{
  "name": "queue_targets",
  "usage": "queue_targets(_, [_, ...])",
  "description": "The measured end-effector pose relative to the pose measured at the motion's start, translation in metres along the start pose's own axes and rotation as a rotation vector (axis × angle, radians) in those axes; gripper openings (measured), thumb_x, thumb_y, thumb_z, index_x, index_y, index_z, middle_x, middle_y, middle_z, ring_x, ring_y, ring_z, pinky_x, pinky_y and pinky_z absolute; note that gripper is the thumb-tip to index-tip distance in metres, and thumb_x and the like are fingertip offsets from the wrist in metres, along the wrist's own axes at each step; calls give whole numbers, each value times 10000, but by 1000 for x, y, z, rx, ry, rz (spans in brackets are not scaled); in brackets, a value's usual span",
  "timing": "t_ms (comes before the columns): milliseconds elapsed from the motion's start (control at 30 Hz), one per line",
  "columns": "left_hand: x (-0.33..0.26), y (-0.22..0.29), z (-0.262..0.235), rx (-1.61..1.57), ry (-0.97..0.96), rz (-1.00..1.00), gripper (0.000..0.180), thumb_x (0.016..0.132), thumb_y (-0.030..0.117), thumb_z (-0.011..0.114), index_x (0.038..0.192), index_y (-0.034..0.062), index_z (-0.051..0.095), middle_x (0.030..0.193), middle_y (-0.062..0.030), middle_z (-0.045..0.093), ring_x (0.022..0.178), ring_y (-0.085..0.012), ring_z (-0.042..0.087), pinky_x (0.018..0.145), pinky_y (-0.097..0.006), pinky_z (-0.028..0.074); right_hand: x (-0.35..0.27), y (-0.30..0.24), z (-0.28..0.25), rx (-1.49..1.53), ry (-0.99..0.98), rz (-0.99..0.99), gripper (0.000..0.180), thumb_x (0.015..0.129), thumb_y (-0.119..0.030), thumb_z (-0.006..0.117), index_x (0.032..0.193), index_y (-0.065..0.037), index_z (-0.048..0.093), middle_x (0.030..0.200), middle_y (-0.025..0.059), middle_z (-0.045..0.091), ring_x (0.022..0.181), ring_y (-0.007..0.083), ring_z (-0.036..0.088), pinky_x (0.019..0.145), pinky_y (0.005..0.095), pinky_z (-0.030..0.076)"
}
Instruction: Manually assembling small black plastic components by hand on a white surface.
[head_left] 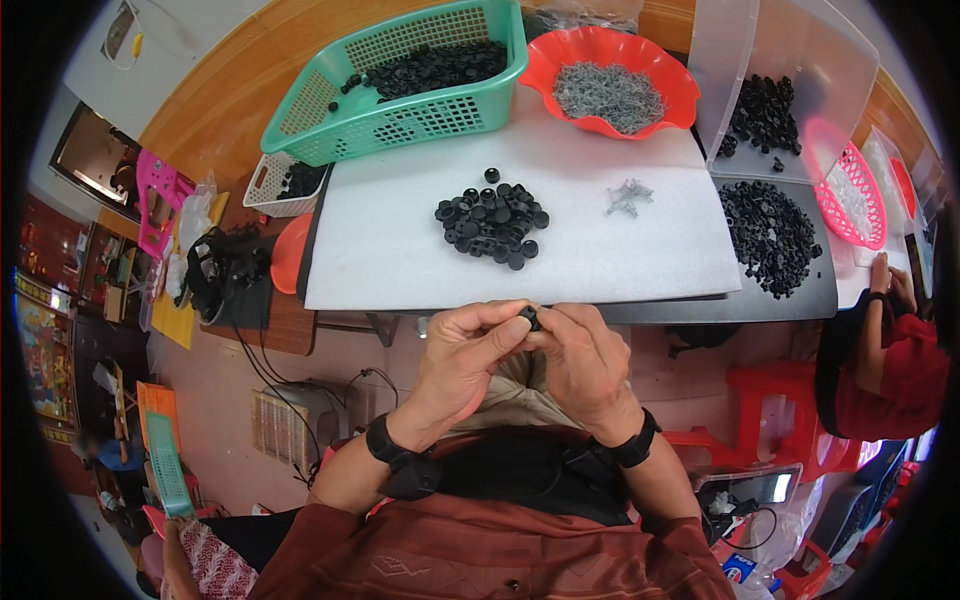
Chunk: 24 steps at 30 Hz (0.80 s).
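Observation:
Between the fingertips of both hands, just off the table's near edge, is a small round black plastic part. My left hand pinches it from the left with thumb and forefinger. From the other side, my right hand closes its thumb and fingers on it, covering much of the part. Beyond my hands, a pile of round black plastic caps lies on the white foam sheet. A few small metal screws lie to the right of that pile.
At the back stand a green basket of black parts and a red bowl of metal screws. More black parts heap at the right, near a pink basket. A co-worker's hands are at the far right. Cables hang at left.

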<state>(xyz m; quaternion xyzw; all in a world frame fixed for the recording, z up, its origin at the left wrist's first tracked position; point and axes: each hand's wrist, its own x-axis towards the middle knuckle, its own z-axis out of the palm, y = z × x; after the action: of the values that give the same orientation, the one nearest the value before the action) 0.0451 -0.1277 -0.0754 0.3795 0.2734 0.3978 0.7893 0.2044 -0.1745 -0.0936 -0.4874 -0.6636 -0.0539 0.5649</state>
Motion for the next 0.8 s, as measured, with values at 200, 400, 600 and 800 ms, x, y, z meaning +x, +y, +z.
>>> queue_targets(200, [0, 1, 2, -12, -19, -2, 214, 973, 7, 676, 1182, 10, 726, 1130, -138, 740, 984, -206, 726, 907, -352, 606, -1, -1, -1, -11, 38, -2, 356, 781, 55, 762, 1120, -8, 673, 932, 126, 689, 733, 263, 703, 590, 339, 569])
queue_targets(400, [-3, 3, 1, -47, -58, -47, 210, 971, 7, 677, 1174, 10, 729, 1138, -143, 739, 990, -212, 731, 914, -344, 605, -5, 1, -2, 129, 59, 48, 346, 772, 89, 764, 1095, -8, 683, 927, 143, 694, 724, 273, 709, 591, 332, 583])
queue_targets(600, [-5, 4, 2, -77, -72, -72, 196, 969, 10, 681, 1159, 5, 733, 1152, -148, 737, 982, -201, 732, 908, -325, 604, 0, 2, -9, 213, 2, 81, 304, 777, 78, 779, 1049, -6, 671, 900, 139, 684, 710, 277, 699, 585, 337, 575])
queue_targets(800, [-7, 3, 3, -79, -87, -80, 234, 985, 21, 669, 1211, -32, 701, 1158, -143, 730, 1018, -203, 727, 930, -312, 587, -3, 4, -9, 218, -4, 53, 309, 775, 40, 815, 1031, -9, 648, 876, 136, 672, 698, 285, 691, 573, 347, 565])
